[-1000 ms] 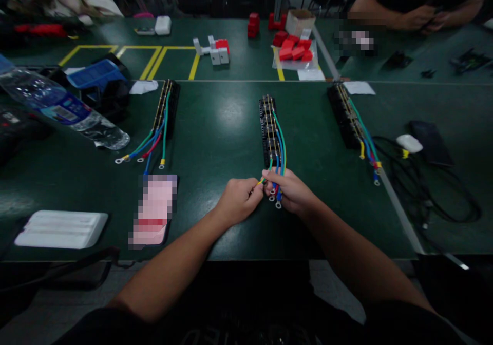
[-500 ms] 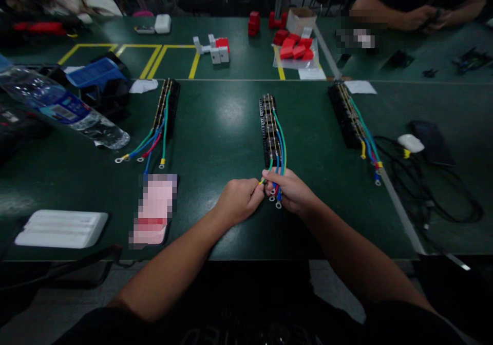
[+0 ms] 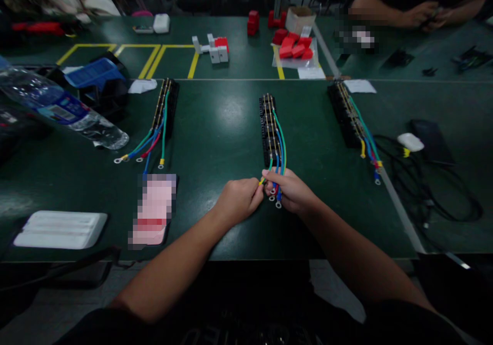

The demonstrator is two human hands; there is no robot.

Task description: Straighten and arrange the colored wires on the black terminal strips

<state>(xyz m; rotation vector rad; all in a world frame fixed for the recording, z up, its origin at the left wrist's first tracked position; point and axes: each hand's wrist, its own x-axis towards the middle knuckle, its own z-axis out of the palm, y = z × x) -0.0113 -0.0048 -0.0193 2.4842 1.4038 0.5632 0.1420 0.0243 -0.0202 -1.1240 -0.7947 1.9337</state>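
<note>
In the middle of the table lies a black terminal block (image 3: pixel 268 124) with green, blue and red wires running from it toward me. My left hand (image 3: pixel 243 197) is closed, pinching the yellow-sleeved end of a green wire (image 3: pixel 271 164); its tip is hidden by the fingers. My right hand (image 3: pixel 292 190) is closed around the wires close to the block's near end. Below its fingers hang several ring terminals (image 3: pixel 278 205), with blue and red sleeves. Both hands nearly touch each other.
Similar wired blocks lie to the left (image 3: pixel 166 109) and right (image 3: pixel 344 111). On the left are a water bottle (image 3: pixel 63 110), a phone (image 3: pixel 156 206) and a white case (image 3: pixel 60 229). Red parts in a bag (image 3: pixel 296 50) lie behind. A co-worker's hands (image 3: pixel 427 16) are at upper right.
My hands keep their hold on the wires with almost no movement. The whole view has shifted very slightly.
</note>
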